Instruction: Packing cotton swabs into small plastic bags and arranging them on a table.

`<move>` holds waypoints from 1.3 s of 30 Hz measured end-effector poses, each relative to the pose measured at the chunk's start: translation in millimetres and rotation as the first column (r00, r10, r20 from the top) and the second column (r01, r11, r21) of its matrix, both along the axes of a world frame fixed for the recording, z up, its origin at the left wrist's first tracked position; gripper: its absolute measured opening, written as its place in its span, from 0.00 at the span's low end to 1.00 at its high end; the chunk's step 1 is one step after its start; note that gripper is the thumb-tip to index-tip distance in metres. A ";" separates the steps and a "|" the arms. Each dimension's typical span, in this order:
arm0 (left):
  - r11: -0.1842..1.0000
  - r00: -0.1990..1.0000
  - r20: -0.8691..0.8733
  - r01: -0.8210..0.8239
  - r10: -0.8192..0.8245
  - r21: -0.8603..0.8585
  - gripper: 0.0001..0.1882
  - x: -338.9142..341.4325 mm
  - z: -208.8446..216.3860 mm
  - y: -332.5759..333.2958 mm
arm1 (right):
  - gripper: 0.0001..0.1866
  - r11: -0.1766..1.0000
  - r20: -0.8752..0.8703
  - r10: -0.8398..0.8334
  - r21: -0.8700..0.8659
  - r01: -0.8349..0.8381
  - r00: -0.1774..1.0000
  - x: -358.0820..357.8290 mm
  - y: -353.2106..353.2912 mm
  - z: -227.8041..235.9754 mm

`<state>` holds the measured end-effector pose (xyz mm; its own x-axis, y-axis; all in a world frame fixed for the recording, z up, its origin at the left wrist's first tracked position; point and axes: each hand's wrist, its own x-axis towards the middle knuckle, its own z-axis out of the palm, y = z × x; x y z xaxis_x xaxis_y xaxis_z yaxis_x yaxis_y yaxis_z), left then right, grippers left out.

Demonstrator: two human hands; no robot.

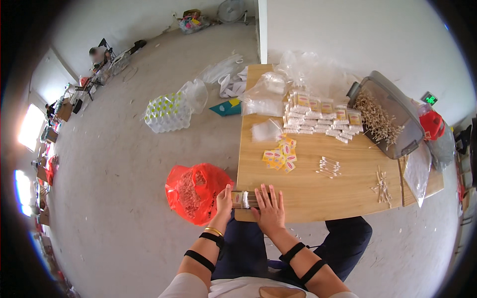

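Wearer sits at the near edge of a light wood-grain desk [318, 199], both hands at its near left corner. Between them lies a slim clear pack of cotton swabs with a cream card label [238, 199], its long axis running left to right, roughly along the desk's near edge; label toward the left, thin brown sticks toward the right. Left hand [224, 201] appears clamped on the pack's left end, thumb upright, the other fingers mostly out of sight. Right hand [270, 211] is palm down, fingers spread and laid over the pack's right end, not curled round it; how firmly it presses, cannot tell. The key relation: pack directly between the two hands, left hand at the label end, right hand at the stick end, neither clearly nearer. A thin red plastic bag with pinkish contents [191, 191] is just left of the left hand, beyond the desk corner. Past the right hand's fingertips, farther up the desk, a scatter of small yellow-and-white cards [280, 155]; to their right, a small loose group of white-tipped swabs [329, 167]. Behind these, stacked filled swab packs [320, 116] beside a tilted grey translucent tub [400, 102].
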<state>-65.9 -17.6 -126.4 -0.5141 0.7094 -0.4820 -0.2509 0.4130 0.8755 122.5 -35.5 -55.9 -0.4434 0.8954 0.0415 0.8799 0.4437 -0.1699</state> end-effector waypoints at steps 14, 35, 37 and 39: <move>0.940 0.721 -0.617 0.325 -0.317 -0.103 0.31 -28.9 27.1 -4.2 | 0.51 0.999 0.002 -0.008 -0.046 0.008 1.000 -12.1 0.9 4.8; 0.436 0.242 -0.904 0.897 -0.352 0.070 0.40 146.9 130.3 48.7 | 0.27 0.828 -0.609 -0.435 0.019 0.560 0.663 223.3 99.6 -4.6; 0.373 0.170 -0.898 0.928 -0.406 0.007 0.49 181.7 114.0 70.1 | 0.26 0.834 -0.716 -0.397 -0.021 0.551 0.574 223.0 105.9 -2.7; 0.358 0.150 -0.894 0.934 -0.422 -0.013 0.52 211.2 97.2 94.4 | 0.25 0.838 -0.804 -0.363 -0.061 0.543 0.470 224.3 113.8 -1.3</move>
